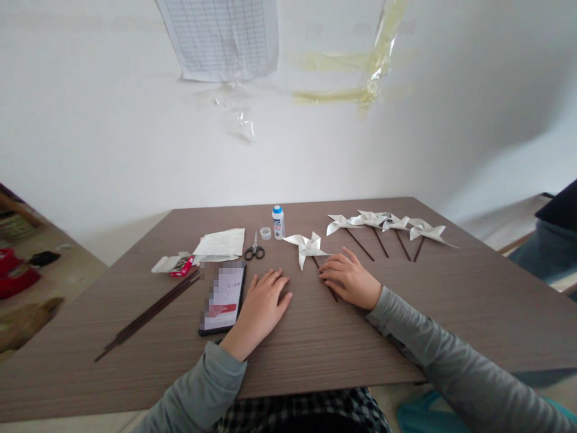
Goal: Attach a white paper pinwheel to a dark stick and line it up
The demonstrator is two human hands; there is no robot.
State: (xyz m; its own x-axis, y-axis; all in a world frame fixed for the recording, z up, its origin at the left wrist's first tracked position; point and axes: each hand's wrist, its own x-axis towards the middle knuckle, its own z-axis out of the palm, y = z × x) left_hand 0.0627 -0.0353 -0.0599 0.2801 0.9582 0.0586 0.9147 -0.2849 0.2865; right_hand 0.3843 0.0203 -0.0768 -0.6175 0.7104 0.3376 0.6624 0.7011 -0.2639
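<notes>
Both hands flat on the surface beside a paper pinwheel.

The pinwheel [307, 246] lies near the middle of the surface [406, 325], its dark stick running under the right hand [349, 279], which rests palm down on it, grip apart and clamped on nothing. The left hand [264, 304] lies flat too, grip apart, just beside a phone [224, 296]. Toward the far edge lie scissors [255, 249], a glue bottle [278, 222] with its cap [265, 233], and a paper sheet [220, 245]. Four finished pinwheels [387, 224] lie toward the far right corner; a bundle of sticks [148, 316] and a small red box [178, 264] lie toward the left edge.
</notes>
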